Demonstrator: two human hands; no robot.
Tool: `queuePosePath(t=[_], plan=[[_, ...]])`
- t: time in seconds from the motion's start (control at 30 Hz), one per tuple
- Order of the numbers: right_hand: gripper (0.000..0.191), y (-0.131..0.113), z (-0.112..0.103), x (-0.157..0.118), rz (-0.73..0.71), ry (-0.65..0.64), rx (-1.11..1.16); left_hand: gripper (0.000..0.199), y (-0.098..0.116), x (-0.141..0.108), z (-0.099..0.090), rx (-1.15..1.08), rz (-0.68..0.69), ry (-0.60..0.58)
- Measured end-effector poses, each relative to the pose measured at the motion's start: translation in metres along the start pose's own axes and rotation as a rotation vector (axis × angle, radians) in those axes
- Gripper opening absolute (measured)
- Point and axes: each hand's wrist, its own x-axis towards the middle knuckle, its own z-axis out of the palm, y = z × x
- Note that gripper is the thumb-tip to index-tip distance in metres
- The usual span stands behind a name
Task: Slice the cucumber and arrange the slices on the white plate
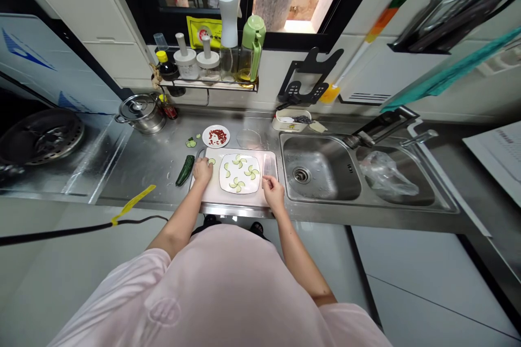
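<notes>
On the cutting board (208,196), btwn the hands: white plate (241,173) w/ 4 groups of green slices, at its far, near, L and R sides. L group looks thinnest. Left hand (203,169) (LH) is on the board's L end, fingers bunched, tips at loose cucumber slices (212,161) just L of the plate. Can't tell if LH is pinching one or only touching.

Key rel.: loose slices sit in the gap btwn LH and plate, so from the LH grip the plate is straight R, near, its L group facing. LH is clearly the nearer hand to the slices; right hand (273,190) (RH) is across the plate, just off its R edge, thumb and fingertips drawn close. Can't tell if RH has anything btwn them, too small.

Uncut cucumber piece (185,170) lies on the counter (150,173), just L of board, LH side; long axis slants, far end toward R, near end toward L. Small dish (205,139) w/ red bits is beyond the board, fwd of LH; green scraps (191,142) L of dish. Sink (325,187) is R of RH, apart.
</notes>
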Motion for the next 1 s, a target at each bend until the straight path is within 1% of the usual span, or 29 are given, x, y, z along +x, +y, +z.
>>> queuePosePath(t=[0.17, 0.3, 0.5, 0.7, 0.87, 1.0], plan=[[0.031, 0.0, 0.0, 0.001, 0.005, -0.014, -0.003, 0.026, 0.003, 0.003, -0.003, -0.014, -0.027, -0.004], [0.032, -0.004, 0.0, 0.004, -0.011, -0.024, 0.008, 0.024, 0.005, 0.004, -0.002, -0.077, -0.061, 0.005], [0.032, -0.004, -0.002, 0.009, -0.012, -0.024, 0.015, 0.023, 0.006, 0.004, 0.002, -0.229, -0.147, 0.055], [0.032, -0.004, 0.0, 0.01, 0.007, -0.025, -0.001, 0.023, 0.006, 0.006, -0.001, -0.485, -0.126, 0.086], [0.033, -0.009, 0.004, 0.011, -0.001, -0.034, 0.018, 0.025, 0.018, 0.004, -0.003, -0.725, -0.076, 0.046], [0.031, -0.014, 0.006, 0.012, -0.015, -0.035, 0.014, 0.026, 0.03, -0.004, -0.008, -0.811, -0.073, -0.025]])
